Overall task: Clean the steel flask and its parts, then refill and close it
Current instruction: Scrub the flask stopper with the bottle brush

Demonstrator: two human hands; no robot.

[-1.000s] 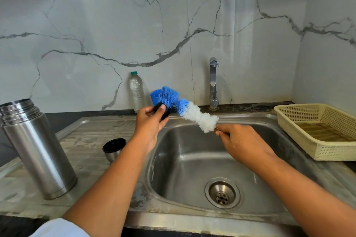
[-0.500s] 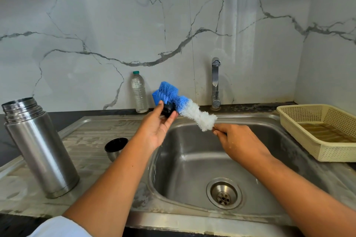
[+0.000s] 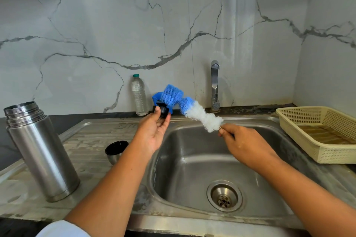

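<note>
The open steel flask point(image 3: 39, 152) stands upright on the drainboard at the left. Its steel cup with a black lining point(image 3: 116, 151) sits mouth-up between the flask and the sink. My left hand point(image 3: 154, 131) is raised over the sink's left rim and holds the small black stopper point(image 3: 162, 109) at its fingertips. My right hand point(image 3: 243, 143) pinches the wire handle of a blue-and-white bottle brush point(image 3: 187, 108). The brush's blue end lies against the stopper.
The steel sink point(image 3: 196, 169) with its drain point(image 3: 224, 196) lies below both hands. A tap point(image 3: 214, 86) stands at the back wall, and no water shows under it. A plastic water bottle point(image 3: 139, 95) stands left of it. A cream plastic basket point(image 3: 317, 132) sits at the right.
My left hand has turned palm-up and loosened round the stopper, which now sits at the fingertips. The brush stays against it, and both hands have shifted slightly.
</note>
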